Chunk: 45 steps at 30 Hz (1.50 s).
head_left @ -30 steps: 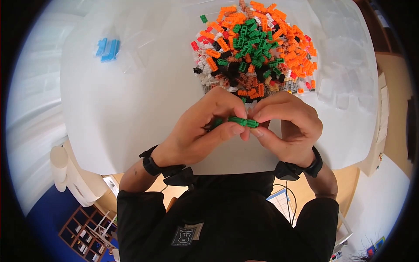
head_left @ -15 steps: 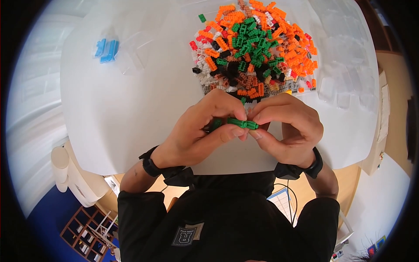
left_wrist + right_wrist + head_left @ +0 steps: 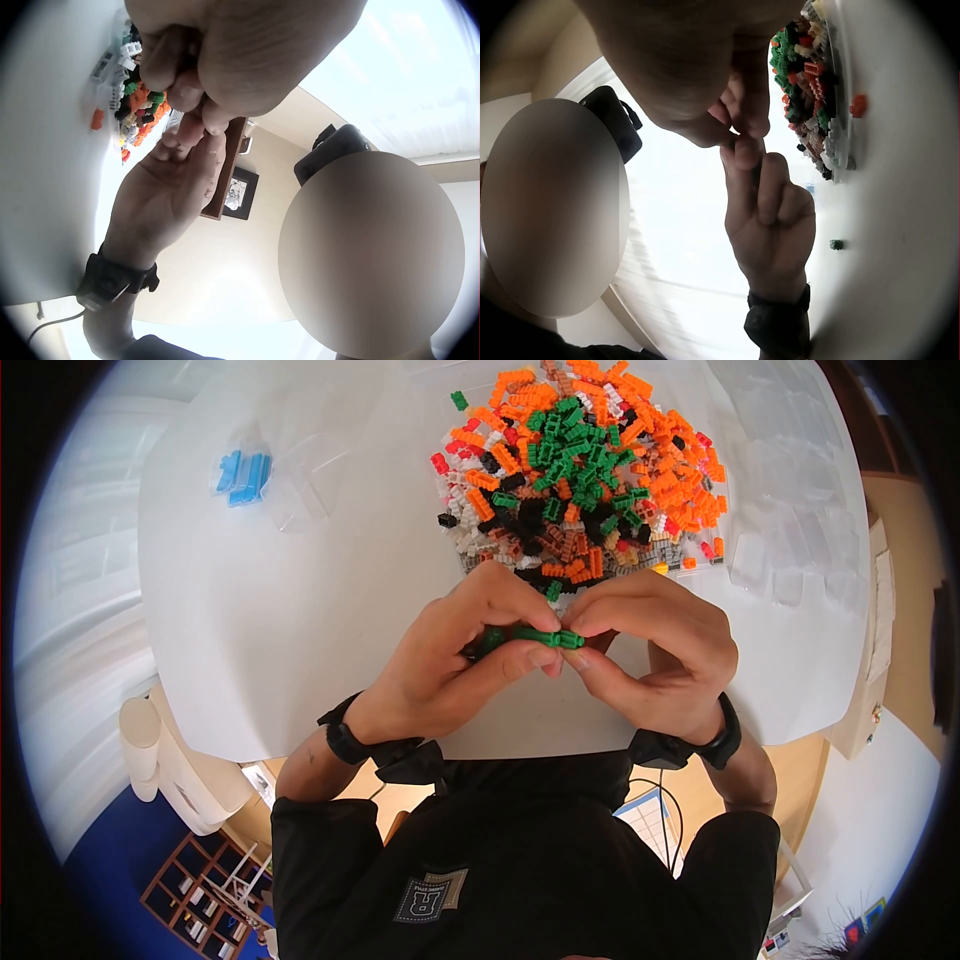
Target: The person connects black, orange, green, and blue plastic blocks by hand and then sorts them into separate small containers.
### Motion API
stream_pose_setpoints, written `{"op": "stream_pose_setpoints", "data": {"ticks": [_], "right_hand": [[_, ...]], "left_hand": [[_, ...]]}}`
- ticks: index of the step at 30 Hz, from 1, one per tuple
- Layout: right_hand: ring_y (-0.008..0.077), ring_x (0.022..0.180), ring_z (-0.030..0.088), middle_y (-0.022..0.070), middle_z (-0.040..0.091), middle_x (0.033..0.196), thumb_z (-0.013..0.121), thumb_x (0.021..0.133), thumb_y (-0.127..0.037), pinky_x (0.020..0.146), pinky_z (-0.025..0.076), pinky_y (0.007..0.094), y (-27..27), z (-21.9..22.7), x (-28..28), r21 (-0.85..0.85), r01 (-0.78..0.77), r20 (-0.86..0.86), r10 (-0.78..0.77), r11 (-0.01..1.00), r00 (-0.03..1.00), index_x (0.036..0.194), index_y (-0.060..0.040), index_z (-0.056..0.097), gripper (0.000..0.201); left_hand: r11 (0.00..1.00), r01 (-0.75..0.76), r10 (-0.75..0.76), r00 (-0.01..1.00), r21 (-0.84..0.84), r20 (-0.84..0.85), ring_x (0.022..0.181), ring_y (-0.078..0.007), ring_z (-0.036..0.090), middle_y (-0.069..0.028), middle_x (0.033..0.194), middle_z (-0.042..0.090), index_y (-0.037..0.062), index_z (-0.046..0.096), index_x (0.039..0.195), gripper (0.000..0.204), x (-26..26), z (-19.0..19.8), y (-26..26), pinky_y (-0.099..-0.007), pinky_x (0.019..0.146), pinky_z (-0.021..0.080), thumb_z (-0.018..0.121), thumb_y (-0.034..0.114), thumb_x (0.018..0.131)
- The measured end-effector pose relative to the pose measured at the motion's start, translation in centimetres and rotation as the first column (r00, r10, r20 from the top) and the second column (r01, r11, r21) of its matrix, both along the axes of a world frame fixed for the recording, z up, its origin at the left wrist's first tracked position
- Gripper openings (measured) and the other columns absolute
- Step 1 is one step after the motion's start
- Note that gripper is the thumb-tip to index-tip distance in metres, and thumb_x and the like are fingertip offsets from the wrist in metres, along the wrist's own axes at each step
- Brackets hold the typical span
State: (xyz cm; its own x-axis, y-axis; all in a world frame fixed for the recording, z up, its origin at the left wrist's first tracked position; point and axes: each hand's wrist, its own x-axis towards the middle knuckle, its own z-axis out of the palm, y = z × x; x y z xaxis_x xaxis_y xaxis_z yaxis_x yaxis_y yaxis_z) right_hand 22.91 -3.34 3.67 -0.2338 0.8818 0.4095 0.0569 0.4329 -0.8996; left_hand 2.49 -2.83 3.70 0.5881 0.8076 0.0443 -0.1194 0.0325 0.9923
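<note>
In the middle of the head frame, just below the pile, we've got the green bricks (image 3: 548,637), a short row lying roughly level between both hands. Left hand (image 3: 450,655): thumb and index closed on the row, gap no wider than the bricks; more green shows back in the palm, count unclear. Right hand (image 3: 668,645): thumb and index pinch the right end, fingertips nearly touching the left hand's. Whether the pieces are fully joined, we can't tell. In both wrist views the fingers hide them.

Upper centre: brick pile (image 3: 575,465), green heaped mid-pile, orange mostly upper and right, plus white, red, black, brown. Single green brick (image 3: 459,400) sits apart at its upper left. Upper left of frame: blue pieces (image 3: 248,479), with a clear plastic piece (image 3: 297,500) just right of them. Upper right: clear trays (image 3: 790,555). All on the white table (image 3: 260,630). We see a black strap (image 3: 345,743) on the left wrist.
</note>
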Motion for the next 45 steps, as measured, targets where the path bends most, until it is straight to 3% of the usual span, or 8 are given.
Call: {"op": "stream_pose_setpoints", "data": {"ticks": [4,6,10,21,43,45], "right_hand": [[0.0128,0.064,0.064,0.0098,0.065,0.083,0.07,0.067,0.011,0.055,0.051,0.0231,0.05,-0.01,0.03,-0.018,0.004,0.014,-0.004,1.0,1.0,0.088,0.0008,0.066,0.023],[0.0128,0.064,0.064,0.0097,0.064,0.083,0.069,0.068,0.011,0.055,0.052,0.023,0.06,0.13,0.05,-0.064,-0.023,-0.033,0.021,0.998,0.999,0.087,0.0012,0.065,0.023],[0.0131,0.065,0.065,0.0097,0.064,0.082,0.068,0.068,0.012,0.056,0.053,0.0229,-0.04,0.15,-0.07,-0.081,-0.017,-0.046,0.013,0.997,0.999,0.086,0.0016,0.064,0.021],[0.0145,0.064,0.066,0.0092,0.064,0.081,0.072,0.065,0.009,0.057,0.054,0.0236,0.11,0.04,-0.05,-0.042,-0.002,0.005,0.002,0.999,1.0,0.085,0.0013,0.064,0.023],[0.0154,0.066,0.065,0.0072,0.063,0.083,0.073,0.066,0.007,0.057,0.054,0.0246,0.19,0.28,0.24,-0.062,-0.017,0.044,0.02,0.998,0.999,0.084,-0.0003,0.063,0.022],[0.0153,0.066,0.065,0.0071,0.063,0.083,0.073,0.067,0.007,0.057,0.054,0.0246,0.12,0.26,0.26,-0.07,-0.008,0.082,0.014,0.998,0.997,0.084,-0.0002,0.063,0.021]], "left_hand": [[0.999,0.0,0.001,0.999,0.034,-0.034,0.085,-0.0145,0.062,-0.0088,0.095,0.057,-0.001,0.051,0.105,0.015,0.06,0.03,0.06,-0.0269,0.073,0.048,0.058,0.001,0.092],[0.998,0.0,0.002,0.999,-0.06,0.035,0.086,-0.0138,0.062,-0.0086,0.094,0.057,-0.0014,0.05,0.106,0.015,0.26,0.26,0.0,-0.0266,0.075,0.048,0.056,0.001,0.093],[0.996,0.025,-0.019,0.997,-0.08,0.081,0.087,-0.0132,0.062,-0.0084,0.095,0.056,-0.0016,0.049,0.106,0.014,0.24,0.02,0.04,-0.0264,0.076,0.048,0.054,0.0,0.093],[1.0,-0.004,0.004,0.998,0.016,-0.056,0.087,-0.0154,0.063,-0.0101,0.094,0.058,-0.0013,0.049,0.107,0.017,0.11,-0.1,-0.21,-0.0274,0.075,0.049,0.057,0.001,0.092],[0.998,-0.033,0.03,0.999,-0.048,-0.045,0.085,-0.018,0.066,-0.0115,0.091,0.063,-0.0014,0.049,0.105,0.017,0.3,-0.01,-0.48,-0.0288,0.073,0.05,0.058,0.001,0.091],[0.999,-0.025,0.029,0.994,0.042,-0.102,0.085,-0.0187,0.067,-0.0121,0.093,0.063,-0.0017,0.049,0.105,0.017,0.25,-0.21,-0.45,-0.0286,0.073,0.05,0.058,0.001,0.091]]}}
